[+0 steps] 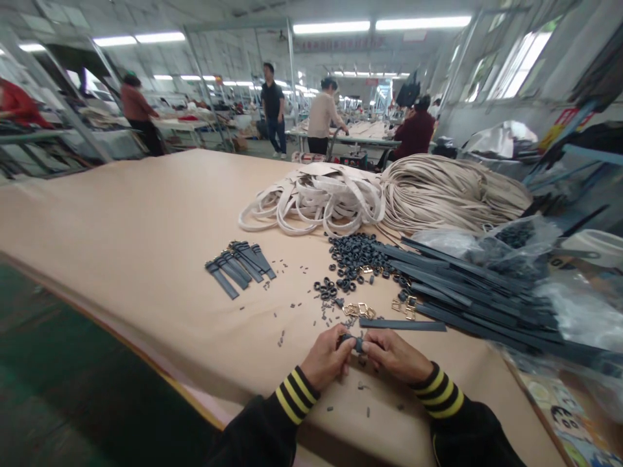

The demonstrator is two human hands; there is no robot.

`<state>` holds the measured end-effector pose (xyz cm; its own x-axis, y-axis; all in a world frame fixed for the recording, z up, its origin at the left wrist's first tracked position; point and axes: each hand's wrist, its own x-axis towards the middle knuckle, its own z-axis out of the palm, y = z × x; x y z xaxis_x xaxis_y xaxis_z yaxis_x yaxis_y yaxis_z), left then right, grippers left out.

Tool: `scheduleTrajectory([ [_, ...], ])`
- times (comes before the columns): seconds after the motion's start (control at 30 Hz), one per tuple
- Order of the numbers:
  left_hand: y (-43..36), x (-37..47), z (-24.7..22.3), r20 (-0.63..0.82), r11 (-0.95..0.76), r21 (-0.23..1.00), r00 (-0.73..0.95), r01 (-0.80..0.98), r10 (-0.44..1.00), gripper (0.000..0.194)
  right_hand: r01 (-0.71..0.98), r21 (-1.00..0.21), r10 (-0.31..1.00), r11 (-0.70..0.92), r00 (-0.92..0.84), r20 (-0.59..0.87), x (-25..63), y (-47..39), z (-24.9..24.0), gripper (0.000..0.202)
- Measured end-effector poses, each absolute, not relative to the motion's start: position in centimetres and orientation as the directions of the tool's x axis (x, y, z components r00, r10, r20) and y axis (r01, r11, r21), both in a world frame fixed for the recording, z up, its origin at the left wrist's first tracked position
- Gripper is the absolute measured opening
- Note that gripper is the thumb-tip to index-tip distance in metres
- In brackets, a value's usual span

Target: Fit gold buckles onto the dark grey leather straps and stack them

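1. Head view (the only one): the left hand [325,357] and right hand [396,355] both pinched a small dark piece [359,345] between them, just above the near part of the counter [121,214].
2. What could've gone wrong, imo: the piece was tiny and mostly covered, so a loose pinch might've dropped it among the similar-coloured scraps [368,412] (good luck finding it).
3. A loose strip [402,325] lay just beyond the hands, with gold buckles [359,310] near its left end. A careless reach could've shoved those into the dark loops [357,250].
4. Surface: brown covering, short dark straps [241,266] grouped to the left, pale straps [316,194] tangled beside a big pale coil [452,188] farther back, long dark strips [487,295] piled right.
5. Room: big workshop, bright tube lights [331,27], several co-workers [322,110] around other work areas.
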<state>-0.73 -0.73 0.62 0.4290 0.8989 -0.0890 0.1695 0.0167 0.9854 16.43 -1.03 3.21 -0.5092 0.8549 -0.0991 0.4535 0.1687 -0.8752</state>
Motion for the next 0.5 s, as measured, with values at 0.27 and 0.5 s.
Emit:
scheduleTrajectory([
  [0.27,-1.3,-0.4,0.1,-0.091,-0.036,0.955,0.406,0.293,0.909,0.014,0.531,-0.816,0.843,0.229,-0.527,-0.106,16.6,-1.2,2.3,0.030],
  [0.5,-1.8,0.0,-0.6,0.031,-0.221,0.807,0.335,0.548,0.942,0.017,0.554,-0.806,0.873,0.209,-0.477,-0.101,16.6,-1.3,0.9,0.024],
])
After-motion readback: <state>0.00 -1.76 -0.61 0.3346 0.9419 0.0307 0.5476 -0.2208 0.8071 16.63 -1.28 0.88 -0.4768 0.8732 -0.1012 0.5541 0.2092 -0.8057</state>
